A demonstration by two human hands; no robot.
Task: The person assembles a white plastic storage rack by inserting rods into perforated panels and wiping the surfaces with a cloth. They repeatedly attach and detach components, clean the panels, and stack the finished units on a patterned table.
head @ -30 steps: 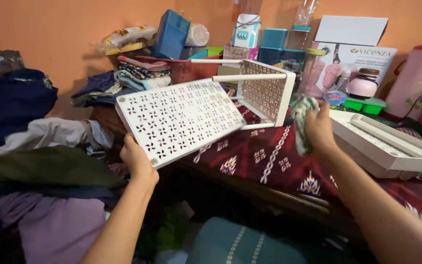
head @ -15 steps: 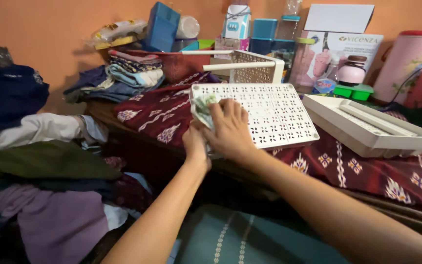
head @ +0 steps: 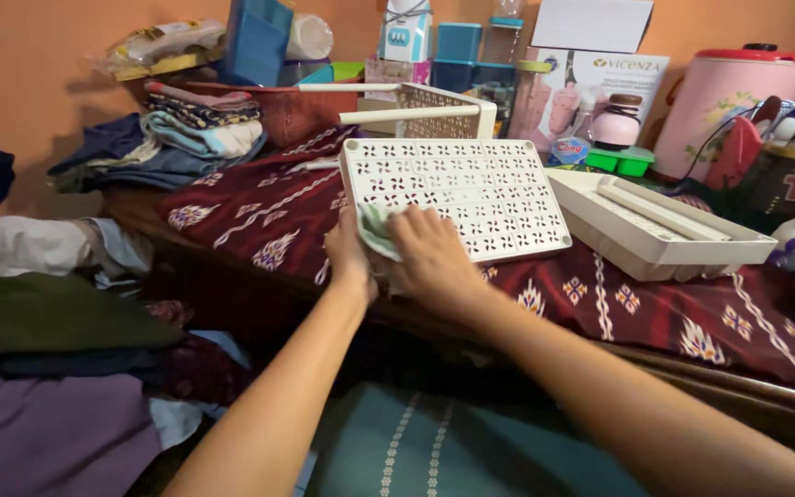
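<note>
2 bare forearms are showing, with no sleeves reaching them. The left hand [head: 350, 253] and right hand [head: 432, 262] are wearing no gloves, rings, watch or bracelets. Fingers [head: 409, 230] are looking slender, with nails unseen.

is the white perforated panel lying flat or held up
Lying flat: the white perforated panel rests on the patterned cloth, right hand pressing a green rag on it.
</note>
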